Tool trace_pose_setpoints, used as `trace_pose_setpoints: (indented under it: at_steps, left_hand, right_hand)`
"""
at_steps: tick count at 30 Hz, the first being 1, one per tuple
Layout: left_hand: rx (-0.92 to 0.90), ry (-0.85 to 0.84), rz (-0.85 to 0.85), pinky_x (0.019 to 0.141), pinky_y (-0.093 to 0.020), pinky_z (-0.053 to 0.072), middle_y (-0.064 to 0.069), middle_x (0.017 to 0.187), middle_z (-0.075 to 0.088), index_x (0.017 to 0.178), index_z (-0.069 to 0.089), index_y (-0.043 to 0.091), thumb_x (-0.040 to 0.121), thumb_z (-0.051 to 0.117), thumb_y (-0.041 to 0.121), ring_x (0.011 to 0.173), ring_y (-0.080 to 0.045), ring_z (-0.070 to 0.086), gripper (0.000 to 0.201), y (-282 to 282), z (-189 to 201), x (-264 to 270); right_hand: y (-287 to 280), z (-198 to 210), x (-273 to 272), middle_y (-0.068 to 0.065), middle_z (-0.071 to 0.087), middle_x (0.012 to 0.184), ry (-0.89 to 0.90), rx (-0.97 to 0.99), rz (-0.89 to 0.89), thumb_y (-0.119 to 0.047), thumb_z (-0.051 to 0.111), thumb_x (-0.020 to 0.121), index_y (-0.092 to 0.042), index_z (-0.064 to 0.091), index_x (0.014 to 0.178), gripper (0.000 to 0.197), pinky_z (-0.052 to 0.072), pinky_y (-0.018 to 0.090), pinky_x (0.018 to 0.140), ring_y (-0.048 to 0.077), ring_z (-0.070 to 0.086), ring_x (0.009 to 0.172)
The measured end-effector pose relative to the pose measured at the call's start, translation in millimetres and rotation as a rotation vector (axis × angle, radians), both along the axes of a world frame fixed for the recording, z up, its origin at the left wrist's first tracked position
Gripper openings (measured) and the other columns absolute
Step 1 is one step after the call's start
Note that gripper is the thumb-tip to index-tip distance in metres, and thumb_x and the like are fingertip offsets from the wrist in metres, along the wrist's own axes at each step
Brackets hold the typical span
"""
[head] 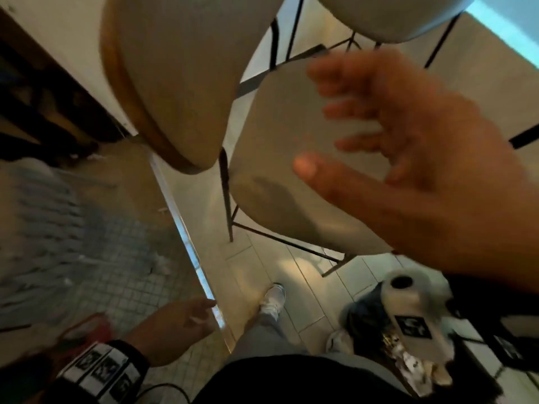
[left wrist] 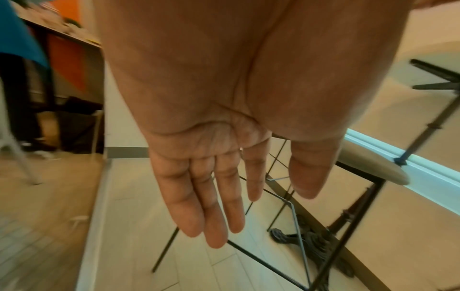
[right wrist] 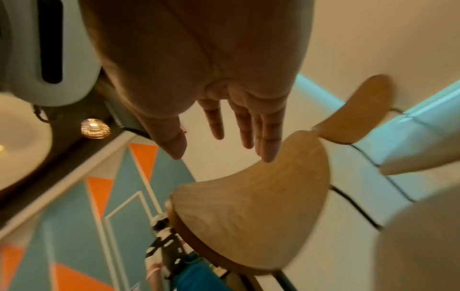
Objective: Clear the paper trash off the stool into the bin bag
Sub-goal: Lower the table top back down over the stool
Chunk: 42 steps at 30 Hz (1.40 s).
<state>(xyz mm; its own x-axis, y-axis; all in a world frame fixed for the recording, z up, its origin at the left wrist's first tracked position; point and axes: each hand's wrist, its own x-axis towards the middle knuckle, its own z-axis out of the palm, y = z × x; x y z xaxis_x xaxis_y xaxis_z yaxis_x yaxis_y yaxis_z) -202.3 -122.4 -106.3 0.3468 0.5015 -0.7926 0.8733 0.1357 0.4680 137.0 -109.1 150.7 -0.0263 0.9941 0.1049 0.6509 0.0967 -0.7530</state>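
Right hand (head: 414,158) raised above the nearer stool (head: 280,182) — fingers spread and straight, holding nothing, blurred in the head view. Right wrist view confirms: palm flat, thumb apart from the fingers (right wrist: 248,126), no object between them.

Left hand (head: 180,322) hangs low at the person's side, near the pale floor strip (head: 186,237) that divides the small-tile floor from the larger tiles. Left wrist view shows the fingers (left wrist: 211,196) straight and lying side by side, thumb a little apart, nothing held.

Stool seat: beige, rounded, on thin black metal legs. No paper trash visible on the part of the seat that shows; the right hand covers its far right side, so cannot tell there. A second stool (head: 175,83) with a wooden edge stands just beside it, to the left, and a third seat (head: 388,16) at the top edge.

Bin bag (head: 376,322) — dark, down at lower right on the floor beside the person's leg, crumpled paper and printed wrappers (head: 408,360) showing in its mouth. One white shoe (head: 272,298) on the tiles between stool and bag.
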Motion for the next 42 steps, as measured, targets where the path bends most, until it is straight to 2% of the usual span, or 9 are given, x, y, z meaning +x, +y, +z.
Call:
trace_pose_setpoints:
  at_steps: [4, 9, 13, 18, 23, 27, 33, 37, 42]
  left_hand:
    - [0.017, 0.044, 0.119, 0.090, -0.021, 0.056, 0.014, 0.118, 0.072, 0.118, 0.054, 0.057, 0.090, 0.073, 0.047, 0.103, 0.004, 0.069, 0.036, -5.5, -4.1, -43.7]
    - [0.069, 0.035, 0.183, 0.073, -0.005, 0.045, 0.013, 0.116, 0.070, 0.125, 0.052, 0.049, 0.096, 0.068, 0.044, 0.100, 0.009, 0.064, 0.033, -7.4, -2.0, -68.4]
    - [0.101, 0.009, 0.216, 0.088, -0.018, 0.054, 0.015, 0.117, 0.072, 0.122, 0.058, 0.049, 0.093, 0.070, 0.045, 0.104, 0.006, 0.067, 0.031, -0.7, -2.4, -71.2]
    - [0.234, -0.054, 0.232, 0.082, -0.014, 0.051, 0.021, 0.105, 0.076, 0.108, 0.061, 0.053, 0.095, 0.071, 0.032, 0.099, 0.006, 0.069, 0.026, 46.6, 30.3, -41.8]
    - [0.497, -0.312, 0.208, 0.069, -0.007, 0.051, 0.017, 0.101, 0.076, 0.110, 0.061, 0.043, 0.094, 0.068, 0.027, 0.094, 0.013, 0.066, 0.024, 113.4, 95.3, 17.2]
    - [0.688, -0.527, 0.209, 0.075, -0.014, 0.058, 0.010, 0.115, 0.067, 0.120, 0.056, 0.044, 0.080, 0.072, 0.039, 0.099, -0.003, 0.068, 0.043, 155.3, 147.9, 66.0]
    - [0.886, -0.691, 0.006, 0.090, -0.024, 0.057, 0.001, 0.140, 0.053, 0.138, 0.046, 0.036, 0.068, 0.089, 0.040, 0.119, -0.010, 0.060, 0.082, 184.8, 203.9, 149.6]
    - [0.984, -0.685, -0.217, 0.106, -0.038, 0.050, -0.003, 0.147, 0.042, 0.146, 0.045, 0.027, 0.060, 0.092, 0.047, 0.132, -0.018, 0.050, 0.100, 198.4, 225.8, 195.2]
    - [1.103, -0.537, -0.528, 0.121, -0.044, 0.029, -0.002, 0.164, 0.026, 0.154, 0.034, 0.036, 0.048, 0.088, 0.064, 0.151, -0.025, 0.026, 0.122, 225.0, 247.2, 248.8]
  right_hand:
    - [55.7, 26.6, -63.6, -0.034, 0.024, 0.102, -0.181, 0.289, 0.082, -0.066, 0.062, 0.086, -0.015, 0.046, 0.138, 0.075, 0.022, -0.010, 0.090, -0.029, 0.032, 0.089]
    - [100.6, 19.4, -117.6, 0.003, 0.051, 0.139, -0.196, 0.094, 0.055, -0.068, 0.065, 0.080, -0.006, 0.025, 0.154, 0.104, 0.042, 0.026, 0.106, 0.015, 0.053, 0.125]
    - [100.6, 5.1, -126.2, -0.003, 0.058, 0.093, -0.118, -0.152, 0.053, -0.021, 0.060, 0.094, -0.004, 0.037, 0.144, 0.058, 0.054, 0.023, 0.075, 0.010, 0.060, 0.080]
    - [77.5, -1.1, -119.0, 0.025, 0.058, 0.131, -0.030, -0.181, 0.081, -0.017, 0.054, 0.099, -0.003, 0.033, 0.148, 0.056, 0.054, 0.040, 0.095, 0.028, 0.062, 0.095]
    - [35.2, -1.0, -75.9, -0.021, 0.038, 0.091, -0.026, -0.209, 0.056, -0.021, 0.054, 0.100, -0.017, 0.036, 0.151, 0.054, 0.037, 0.014, 0.075, -0.006, 0.035, 0.064]
    - [-6.6, 14.3, -31.7, -0.012, 0.060, 0.081, -0.062, -0.149, 0.022, -0.024, 0.058, 0.097, -0.030, 0.050, 0.141, 0.045, 0.052, 0.023, 0.064, 0.010, 0.062, 0.073]
    - [-70.1, 42.3, 30.9, -0.029, 0.069, 0.086, -0.094, -0.283, -0.262, -0.025, 0.069, 0.087, -0.052, 0.062, 0.122, 0.045, 0.046, 0.001, 0.057, -0.008, 0.067, 0.072]
    - [-91.5, 48.6, 52.0, -0.028, 0.066, 0.098, -0.286, -0.404, -0.522, -0.037, 0.061, 0.076, -0.071, 0.049, 0.109, 0.048, 0.054, 0.022, 0.070, 0.000, 0.065, 0.088]
    - [-58.2, 57.9, 24.1, 0.001, 0.052, 0.144, -0.585, -0.259, -0.608, -0.059, 0.054, 0.079, -0.029, 0.035, 0.149, 0.079, 0.034, 0.044, 0.105, 0.027, 0.047, 0.132]
